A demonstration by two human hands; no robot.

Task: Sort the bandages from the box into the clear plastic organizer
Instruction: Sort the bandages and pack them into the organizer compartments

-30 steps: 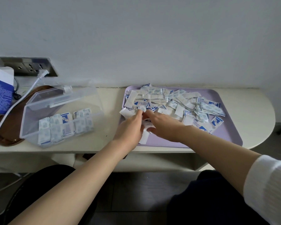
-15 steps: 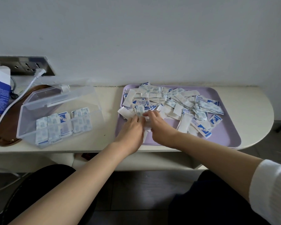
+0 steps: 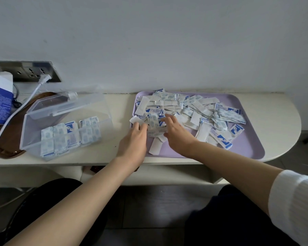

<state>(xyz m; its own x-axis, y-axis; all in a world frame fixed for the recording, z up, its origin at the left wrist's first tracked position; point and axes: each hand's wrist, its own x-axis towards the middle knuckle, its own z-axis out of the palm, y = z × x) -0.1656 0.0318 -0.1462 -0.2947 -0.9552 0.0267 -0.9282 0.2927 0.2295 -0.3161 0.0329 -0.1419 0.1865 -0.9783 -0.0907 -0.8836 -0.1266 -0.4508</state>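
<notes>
My left hand [image 3: 133, 137] curled round small bandage stack [image 3: 156, 127]; right hand [image 3: 178, 134], fingers spread, pressed its other side. Loose bandages [image 3: 194, 110] covered lavender tray [image 3: 247, 146], 1 o'clock; clear organizer [image 3: 34, 125], 9 o'clock. Risk: slick wrappers might fan, slip out mid-carry.

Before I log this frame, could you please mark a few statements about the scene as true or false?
1. The organizer has its lid shut. False: the lid stands open.
2. The left hand and right hand are both at the pile on the tray. True.
3. The organizer is empty. False: bandages stand in it.
4. A white cable is plugged into the wall socket. True.
5. The tray is green. False: it is purple.
</notes>
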